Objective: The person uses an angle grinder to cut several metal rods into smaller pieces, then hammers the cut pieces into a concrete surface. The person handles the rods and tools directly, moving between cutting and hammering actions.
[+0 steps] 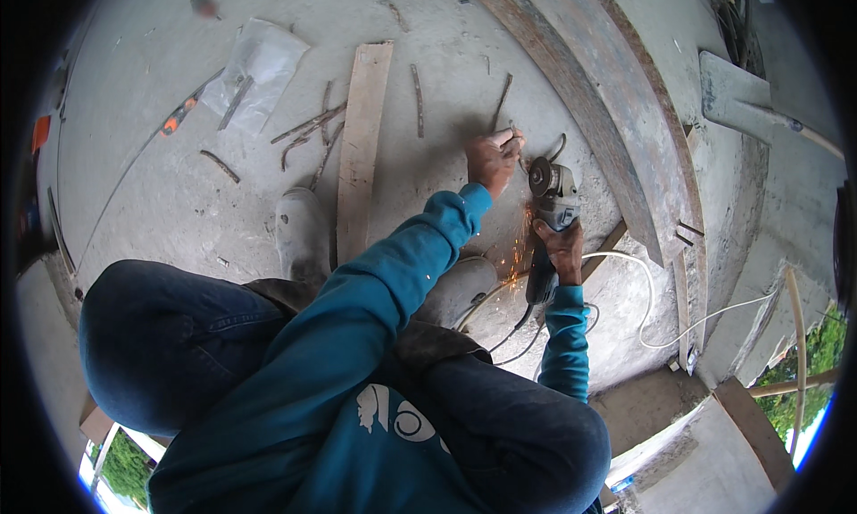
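My right hand (562, 249) is wrapped round the body of a grey and black angle grinder (559, 212). The grinder's round disc (541, 176) faces my left hand (493, 163), and orange sparks (516, 250) stream down from it toward me. The fingers of my left hand are closed in a pinch on what looks like a short metal rod, mostly hidden by them, beside the disc. A curved rod piece (560, 146) lies just past the grinder, and a straight rod piece (503, 101) rests on the floor beyond my left hand.
A wooden plank (361, 148) lies left of my hands, near several cut rod pieces (306, 130). Farther left are a plastic bag (259, 72) and an orange-and-grey-handled tool (178, 117). Long beams (589, 94) and a shovel (734, 94) are at right. A pale cable (644, 291) loops nearby.
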Demonstrator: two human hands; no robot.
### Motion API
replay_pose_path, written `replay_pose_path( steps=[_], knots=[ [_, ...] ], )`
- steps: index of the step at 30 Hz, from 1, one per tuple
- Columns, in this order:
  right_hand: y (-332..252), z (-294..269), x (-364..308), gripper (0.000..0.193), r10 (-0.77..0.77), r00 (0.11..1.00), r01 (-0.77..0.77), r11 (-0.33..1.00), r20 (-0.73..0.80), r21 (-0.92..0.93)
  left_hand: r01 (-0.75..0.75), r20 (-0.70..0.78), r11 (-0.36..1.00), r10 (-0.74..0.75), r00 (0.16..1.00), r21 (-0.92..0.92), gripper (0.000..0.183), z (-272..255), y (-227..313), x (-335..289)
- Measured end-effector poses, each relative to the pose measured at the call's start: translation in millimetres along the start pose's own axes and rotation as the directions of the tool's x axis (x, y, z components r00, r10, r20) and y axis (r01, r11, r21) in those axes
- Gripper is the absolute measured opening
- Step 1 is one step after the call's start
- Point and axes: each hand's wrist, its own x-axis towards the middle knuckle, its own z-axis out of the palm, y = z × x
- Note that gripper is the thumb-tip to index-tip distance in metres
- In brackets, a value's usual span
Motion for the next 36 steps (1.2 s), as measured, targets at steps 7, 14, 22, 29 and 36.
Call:
replay_pose_path(
  steps=[7,14,22,29,36],
  knots=[
    [-1.3,2.1,-1.1,0.059,-0.017,1.0,0.013,0.991,0.026,0.132,0.01,0.004,1.0,-0.01,1.0,0.006,0.024,0.8,-3.0,1.8],
    [8.2,4.0,-1.6,0.057,-0.109,0.994,0.106,0.958,-0.003,0.268,0.008,0.001,1.0,-0.008,1.0,0.018,0.025,3.7,-8.7,5.2],
    [6.7,0.1,1.6,0.064,-0.041,0.997,0.029,0.987,0.072,0.158,-0.055,-0.018,0.996,0.057,0.998,0.07,0.022,2.3,-12.7,8.4],
    [1.8,3.0,0.1,0.063,-0.027,1.0,0.026,0.994,0.007,0.104,-0.017,-0.03,0.997,0.019,0.999,0.074,0.02,2.2,-1.4,3.8],
    [-2.3,-1.8,-0.2,0.059,-0.005,1.0,0.003,0.993,0.025,0.118,-0.104,-0.024,0.985,0.109,0.994,0.137,0.017,4.4,-11.1,8.3]
  ],
)
